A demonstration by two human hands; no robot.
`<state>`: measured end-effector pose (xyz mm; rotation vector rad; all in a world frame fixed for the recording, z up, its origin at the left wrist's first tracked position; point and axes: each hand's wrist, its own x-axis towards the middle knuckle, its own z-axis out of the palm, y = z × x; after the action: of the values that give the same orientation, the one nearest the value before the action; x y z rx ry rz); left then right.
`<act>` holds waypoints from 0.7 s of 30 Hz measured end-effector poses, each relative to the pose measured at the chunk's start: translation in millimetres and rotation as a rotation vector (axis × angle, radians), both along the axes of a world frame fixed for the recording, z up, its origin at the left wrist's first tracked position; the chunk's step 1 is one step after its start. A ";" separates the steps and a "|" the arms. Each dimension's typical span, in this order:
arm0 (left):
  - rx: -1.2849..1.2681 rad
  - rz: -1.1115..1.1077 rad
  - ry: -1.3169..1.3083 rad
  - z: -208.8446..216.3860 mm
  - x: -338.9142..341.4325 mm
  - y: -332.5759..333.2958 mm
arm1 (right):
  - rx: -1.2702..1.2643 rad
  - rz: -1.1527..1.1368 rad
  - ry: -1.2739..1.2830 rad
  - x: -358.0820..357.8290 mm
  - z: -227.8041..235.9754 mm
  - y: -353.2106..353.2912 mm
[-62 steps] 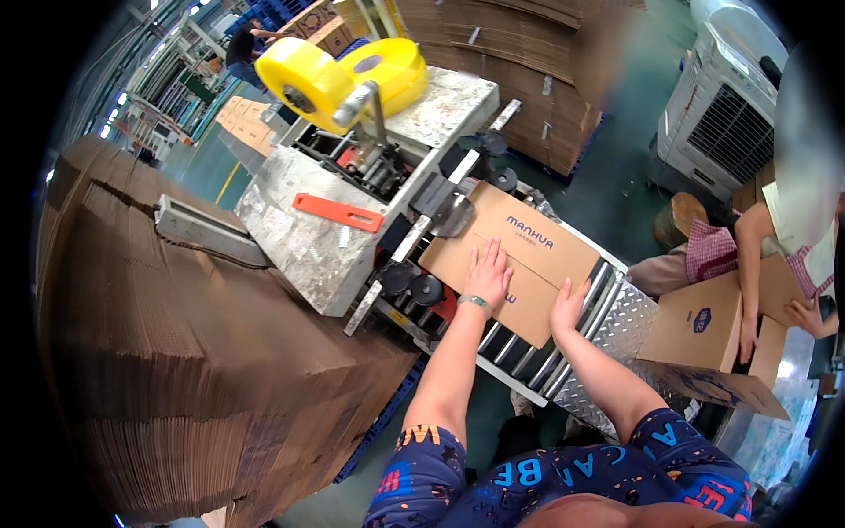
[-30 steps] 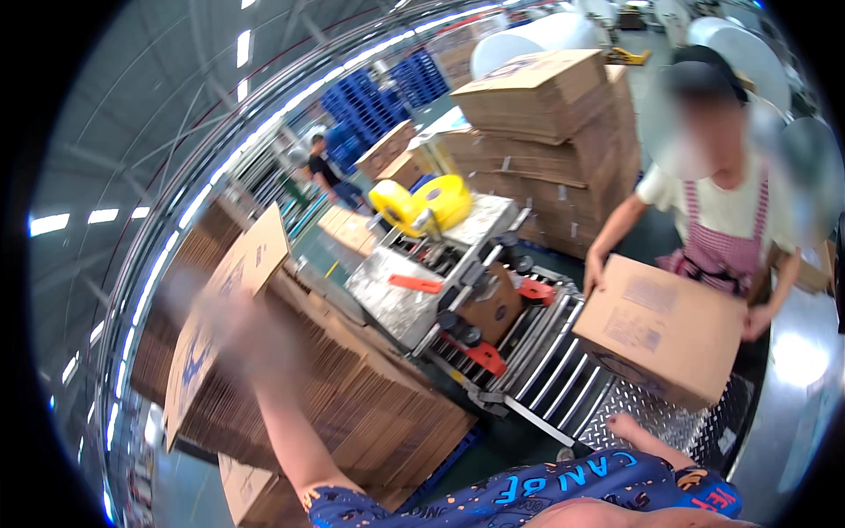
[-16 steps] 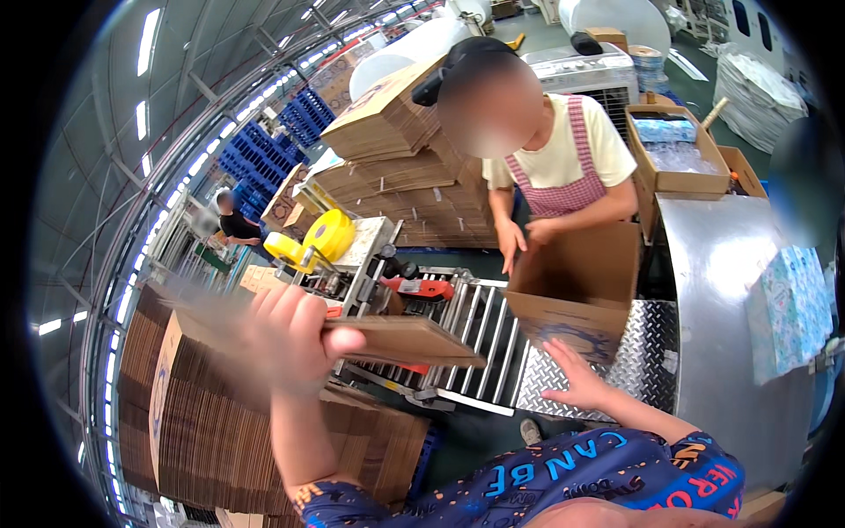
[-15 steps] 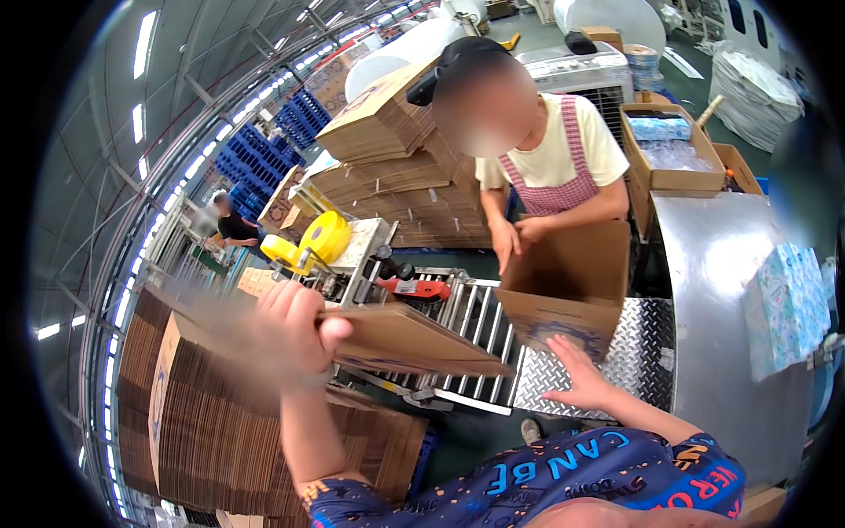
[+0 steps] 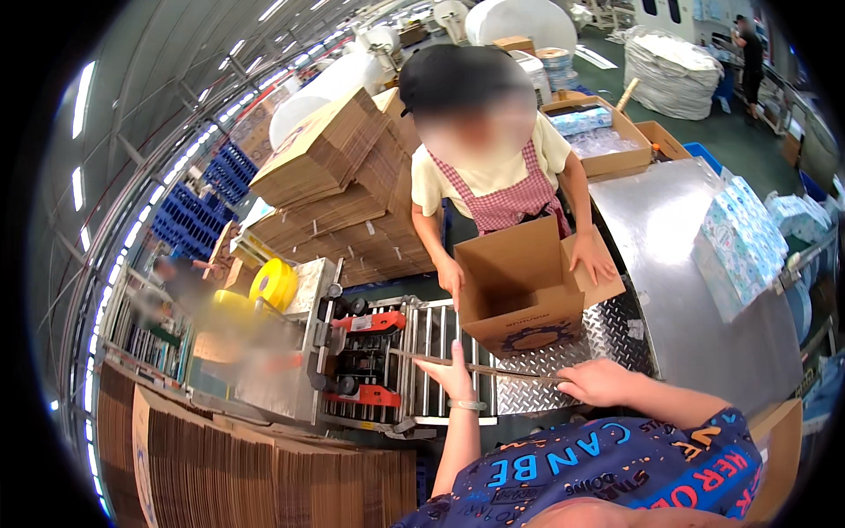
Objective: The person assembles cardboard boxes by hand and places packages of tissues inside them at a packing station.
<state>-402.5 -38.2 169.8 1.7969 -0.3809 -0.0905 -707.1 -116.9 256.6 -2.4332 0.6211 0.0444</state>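
A folded-flat cardboard box (image 5: 519,376), seen almost edge-on, stretches between my two hands above the roller conveyor's end and the metal plate. My left hand (image 5: 452,378) supports it near its left end, thumb pointing up. At the other end, my right hand (image 5: 600,383) has its fingers closed round the edge. Just beyond stands an opened cardboard box (image 5: 539,335) on the diamond-patterned metal plate (image 5: 616,339). Across from me, a person in a checked apron has one hand (image 5: 451,280) at that box's left side and the other hand (image 5: 591,256) on its right flap.
A roller conveyor (image 5: 431,330) with a taping machine (image 5: 365,321) lies to the left. Stacked flat cartons (image 5: 282,475) fill the lower left; more cartons (image 5: 343,194) rise behind. On the right is a steel table (image 5: 695,273) with blue-patterned packs (image 5: 739,246).
The flat box has swung rightward in front of me, and my right hand has closed on it. The person's opened box has turned, and one of their hands now presses its right flap.
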 end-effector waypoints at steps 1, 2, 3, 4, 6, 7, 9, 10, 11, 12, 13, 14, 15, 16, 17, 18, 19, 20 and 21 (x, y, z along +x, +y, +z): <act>-0.144 -0.113 0.121 6.4 -5.7 0.4 | 0.164 0.026 0.069 0.4 5.3 -4.5; -0.147 -0.155 0.085 1.4 -4.3 3.3 | 0.269 0.061 0.196 -0.3 3.9 -10.9; -0.157 -0.202 0.044 -1.9 -1.9 10.0 | 0.383 0.069 0.185 -3.9 -13.8 -15.6; -0.168 -0.252 0.003 -4.6 0.7 15.0 | 0.453 0.041 0.174 -9.0 -27.1 -19.1; -0.300 -0.393 0.066 4.7 -1.5 26.6 | 0.383 -0.084 0.189 -10.2 -11.4 -17.8; -0.290 -0.405 0.089 9.8 -6.5 29.5 | 0.250 -0.130 0.181 -10.5 0.1 -20.8; -0.272 -0.419 0.104 3.1 2.4 43.2 | -0.097 -0.166 0.132 -9.8 12.6 -24.3; -0.286 -0.433 0.154 6.7 2.5 45.6 | -0.316 -0.170 0.099 -12.8 14.6 -25.8; -0.338 -0.495 0.225 9.4 3.5 49.5 | -0.285 -0.191 0.196 -13.8 18.1 -21.7; -0.395 -0.549 0.292 11.9 5.8 55.7 | -0.218 -0.188 0.218 -19.9 15.8 -16.8; -0.398 -0.604 0.311 11.3 7.2 59.4 | -0.150 -0.186 0.235 -28.3 8.9 -12.7; -0.351 -0.658 0.292 12.5 7.6 64.2 | -0.082 -0.184 0.252 -38.7 5.0 -9.9; -0.328 -0.763 0.315 26.4 4.5 65.7 | -0.053 -0.243 0.180 -52.3 8.2 -12.4; -0.300 -0.857 0.331 44.4 4.7 71.4 | -0.009 -0.367 0.161 -63.9 10.4 -21.9; -0.226 -1.022 0.352 68.3 1.5 70.7 | -0.037 -0.488 0.092 -87.1 8.3 -33.6; -0.082 -1.172 0.433 91.8 2.7 72.9 | -0.050 -0.585 0.009 -103.1 -3.2 -53.4; 0.119 -1.389 0.245 97.7 8.4 66.4 | 0.132 -0.760 0.006 -121.3 2.4 -73.9; 0.328 -1.586 0.040 100.7 7.0 56.8 | 0.319 -0.928 0.000 -135.3 4.1 -90.4; 0.344 -1.772 0.000 104.5 -9.7 45.0 | 0.218 -0.912 0.134 -138.7 1.7 -93.3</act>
<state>-412.2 6.8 274.3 1.2260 -1.9121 -1.4203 -845.8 -210.2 258.3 -1.7569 1.6256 -0.0957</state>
